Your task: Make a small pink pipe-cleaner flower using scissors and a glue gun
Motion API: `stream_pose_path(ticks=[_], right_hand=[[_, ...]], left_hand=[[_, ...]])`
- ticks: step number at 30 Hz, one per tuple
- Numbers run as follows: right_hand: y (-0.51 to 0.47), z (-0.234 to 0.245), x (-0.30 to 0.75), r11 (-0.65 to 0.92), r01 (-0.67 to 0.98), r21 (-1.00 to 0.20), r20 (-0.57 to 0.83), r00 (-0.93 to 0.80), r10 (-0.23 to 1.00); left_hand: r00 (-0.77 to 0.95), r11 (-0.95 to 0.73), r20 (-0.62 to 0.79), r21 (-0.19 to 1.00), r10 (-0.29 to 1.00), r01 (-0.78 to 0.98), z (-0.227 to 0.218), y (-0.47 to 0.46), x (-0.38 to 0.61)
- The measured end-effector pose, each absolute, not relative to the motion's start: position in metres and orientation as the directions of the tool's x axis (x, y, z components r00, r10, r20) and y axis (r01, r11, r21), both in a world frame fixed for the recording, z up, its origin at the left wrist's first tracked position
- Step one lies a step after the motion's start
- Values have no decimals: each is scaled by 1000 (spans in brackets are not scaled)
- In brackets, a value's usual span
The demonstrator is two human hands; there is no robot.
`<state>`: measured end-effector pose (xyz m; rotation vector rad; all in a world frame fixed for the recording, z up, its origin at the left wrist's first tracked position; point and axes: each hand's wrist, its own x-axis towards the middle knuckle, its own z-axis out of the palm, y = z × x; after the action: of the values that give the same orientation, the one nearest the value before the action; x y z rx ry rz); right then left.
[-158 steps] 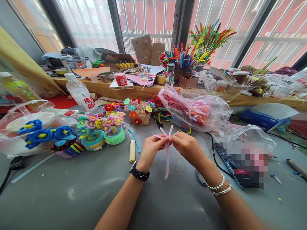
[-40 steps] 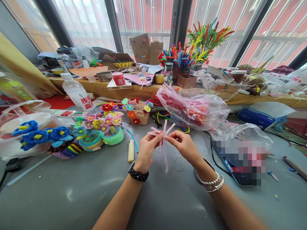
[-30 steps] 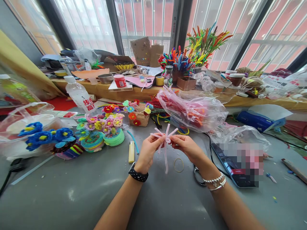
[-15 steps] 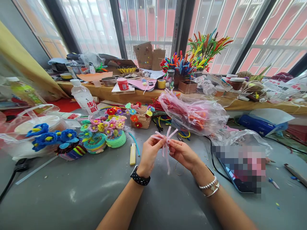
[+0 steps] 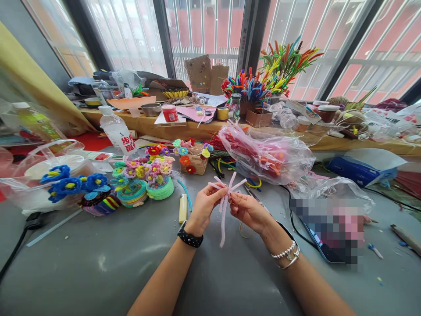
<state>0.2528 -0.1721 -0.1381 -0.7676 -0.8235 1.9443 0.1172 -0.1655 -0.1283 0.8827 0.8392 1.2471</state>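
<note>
Over the grey table (image 5: 98, 272) I hold a bundle of pale pink pipe cleaners (image 5: 225, 206) between both hands. My left hand (image 5: 204, 206), a black watch on its wrist, pinches the bundle from the left. My right hand (image 5: 247, 210), with silver bracelets, pinches it from the right at the same knot. Short ends fan out above my fingers and one long stem hangs down below them.
Finished pipe-cleaner flowers (image 5: 144, 175) and blue ones (image 5: 70, 186) lie at the left, beside a yellow lighter (image 5: 183, 208). A plastic bag of pipe cleaners (image 5: 266, 153) sits behind my hands; a phone (image 5: 320, 235) lies right. A water bottle (image 5: 116, 129) stands at back left.
The spread of short pink ends has widened since the earliest frame. My hands shifted slightly left and the hanging stem swung a little; both hands kept their pinch.
</note>
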Motion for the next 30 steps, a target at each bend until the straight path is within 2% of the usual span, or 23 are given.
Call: stream_pose_path(ticks=[3,9,14,21,25,30], right_hand=[[-170,-135,260,-358,-396,-846,-197,-392,899],[-172,-124,262,-127,-311,-942,-59,-217,974],[-173,-125,256,-16,-317,-948,5,-65,998],[-171,-130,257,-37,-336,-941,0,-109,994],[-170,-128,261,15,-202,-979,44,-137,990],[-170,-116,271,103,26,-994,97,-169,981]], left_hand=[[181,140,-78,922,980,-361,-125,-165,115],[264,111,-37,956,964,-271,-121,-168,118],[289,227,-140,928,947,-295,-121,-169,119],[325,269,-168,916,931,-298,-122,-171,119],[310,220,-124,930,943,-295,-122,-171,118],[299,165,-107,971,948,-176,-122,-171,119]])
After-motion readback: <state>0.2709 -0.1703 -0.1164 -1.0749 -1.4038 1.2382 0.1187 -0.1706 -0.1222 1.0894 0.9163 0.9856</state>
